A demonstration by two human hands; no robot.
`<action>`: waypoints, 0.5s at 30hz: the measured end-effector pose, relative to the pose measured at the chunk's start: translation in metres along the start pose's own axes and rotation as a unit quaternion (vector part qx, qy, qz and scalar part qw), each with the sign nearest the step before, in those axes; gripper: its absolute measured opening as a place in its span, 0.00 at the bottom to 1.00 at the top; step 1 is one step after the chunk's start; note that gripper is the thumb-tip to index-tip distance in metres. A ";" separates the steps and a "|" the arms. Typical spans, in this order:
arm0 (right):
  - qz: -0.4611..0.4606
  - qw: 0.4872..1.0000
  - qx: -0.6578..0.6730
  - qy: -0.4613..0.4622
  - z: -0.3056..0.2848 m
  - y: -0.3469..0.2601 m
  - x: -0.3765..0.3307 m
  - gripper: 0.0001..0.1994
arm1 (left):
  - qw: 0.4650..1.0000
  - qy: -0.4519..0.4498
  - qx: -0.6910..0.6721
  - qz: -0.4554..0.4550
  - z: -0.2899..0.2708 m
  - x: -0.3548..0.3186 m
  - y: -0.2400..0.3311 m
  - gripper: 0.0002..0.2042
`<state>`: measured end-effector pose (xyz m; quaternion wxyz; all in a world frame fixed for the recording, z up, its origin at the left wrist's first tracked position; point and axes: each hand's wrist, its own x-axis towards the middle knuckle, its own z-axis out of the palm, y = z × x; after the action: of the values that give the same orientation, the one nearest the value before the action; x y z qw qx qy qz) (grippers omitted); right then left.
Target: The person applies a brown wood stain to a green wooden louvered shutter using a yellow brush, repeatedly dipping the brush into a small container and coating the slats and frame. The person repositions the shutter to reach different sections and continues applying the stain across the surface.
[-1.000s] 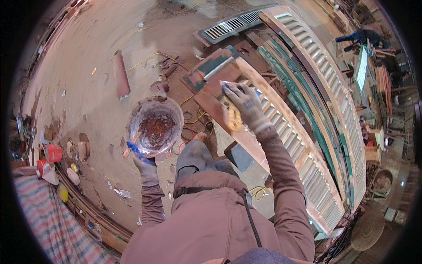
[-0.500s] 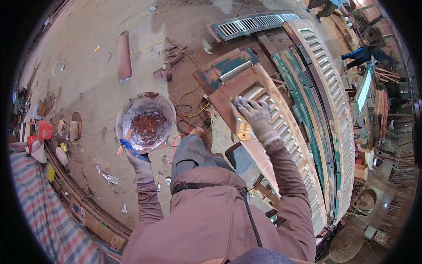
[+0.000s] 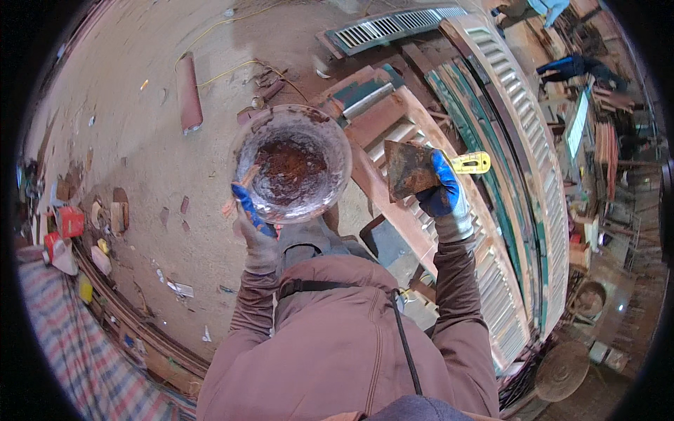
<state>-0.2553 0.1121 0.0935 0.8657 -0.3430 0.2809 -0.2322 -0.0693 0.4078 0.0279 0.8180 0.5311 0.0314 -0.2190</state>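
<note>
My left hand (image 3: 254, 235), in a blue and grey work glove, grips the near left rim of a round whitish basin (image 3: 336, 151). Reddish-brown paste (image 3: 289, 165) lies in its bottom. A thin wood-coloured stick (image 3: 246, 181) rests at the rim beside that hand's fingers; its far end is hidden. My right hand (image 3: 447, 200), gloved alike, is closed around a putty knife (image 3: 410, 170). Its wide, brown-smeared blade points left toward the basin, and its yellow handle sticks out to the right. Knife and hand are above a louvered wooden shutter (image 3: 393, 179).
More frames and shutters (image 3: 516, 91) lean in a row at the right, with another louvered panel (image 3: 393, 28) behind. A reddish cylinder (image 3: 188, 95) and a yellow cord (image 3: 235, 72) lie on the floor. Striped sheeting (image 3: 77, 326) is at lower left. Two people (image 3: 579, 69) are at far right.
My right hand has lifted off the shutter's wooden frame, and the putty knife has turned so its blade shows flat. My left hand has brought the basin up and to the right.
</note>
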 end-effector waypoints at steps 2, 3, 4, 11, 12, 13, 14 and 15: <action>-0.027 0.999 -0.008 0.017 0.002 0.008 -0.022 0.22 | 0.999 -0.032 0.037 -0.008 0.009 -0.006 0.005 0.33; -0.027 0.999 -0.025 0.030 0.008 0.009 -0.034 0.22 | 0.997 -0.048 0.052 -0.010 0.011 -0.010 0.006 0.33; -0.026 0.998 -0.044 0.043 0.015 0.007 -0.046 0.22 | 0.996 -0.063 0.064 -0.012 0.013 -0.013 0.007 0.32; -0.128 0.911 -0.360 0.156 0.066 0.026 -0.103 0.15 | 0.966 -0.230 0.118 -0.020 0.019 -0.016 -0.022 0.29; -0.187 0.854 -0.454 0.172 0.063 0.035 -0.105 0.14 | 0.952 -0.269 0.145 0.004 0.016 -0.017 -0.027 0.30; -0.218 0.812 -0.506 0.191 0.056 0.043 -0.107 0.13 | 0.952 -0.273 0.139 -0.009 0.002 -0.005 -0.045 0.30; -0.245 0.764 -0.556 0.216 0.048 0.050 -0.109 0.12 | 0.950 -0.282 0.134 -0.025 0.000 0.005 -0.056 0.31; -0.269 0.712 -0.603 0.239 0.041 0.053 -0.111 0.11 | 0.930 -0.321 0.174 0.040 0.034 -0.005 -0.041 0.31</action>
<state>-0.2995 0.2320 0.1165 0.2797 -0.7862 0.4551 -0.3108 -0.0961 0.3656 0.0090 0.6874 0.5670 -0.2926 -0.3470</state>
